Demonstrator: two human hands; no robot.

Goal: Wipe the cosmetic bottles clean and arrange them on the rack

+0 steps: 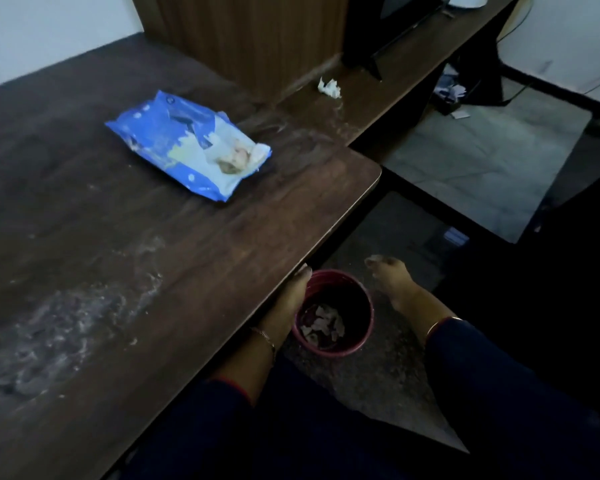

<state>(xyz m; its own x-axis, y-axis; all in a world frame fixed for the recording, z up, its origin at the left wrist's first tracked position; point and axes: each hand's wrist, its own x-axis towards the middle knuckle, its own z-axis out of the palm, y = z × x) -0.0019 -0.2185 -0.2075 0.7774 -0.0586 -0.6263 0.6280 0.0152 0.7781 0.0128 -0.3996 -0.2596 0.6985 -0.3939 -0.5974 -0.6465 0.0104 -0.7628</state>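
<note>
The blue plastic wet-wipe packet (187,147) lies flat with its flap open on the dark brown wooden table (205,258), well apart from both hands; a white powdery smear (66,323) marks the table's near part. The left hand (290,301), fingers straight and partly hidden by the table edge, is just beside the rim of the round red plastic bin (329,352) on the floor, which contains pale crumpled scraps (321,323). The right hand (390,278) hangs over the bin's right side with fingers relaxed, holding nothing.

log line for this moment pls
left hand open beside red bin | right hand open near bin | crumpled wipes in bin | blue wipes pack on table | bottles, rack not in view
</note>
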